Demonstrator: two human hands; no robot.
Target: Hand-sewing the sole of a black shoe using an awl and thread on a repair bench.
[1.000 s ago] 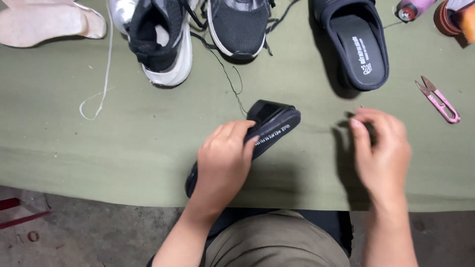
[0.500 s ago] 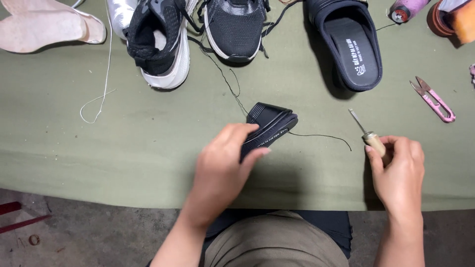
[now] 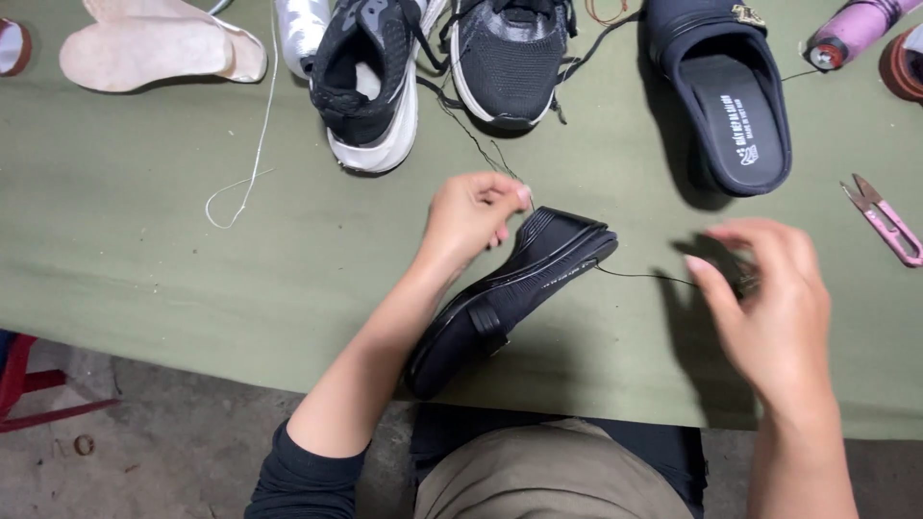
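Lifted off the black shoe, left hand pinches thread; right hand unclear.

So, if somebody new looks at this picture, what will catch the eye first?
First, the black shoe lying on its side at the near edge of the green table, with the left hand at its sole end and a dark thread running to the blurred right hand. Behind it stand two black sneakers and a black slipper, with pink snips at far right.
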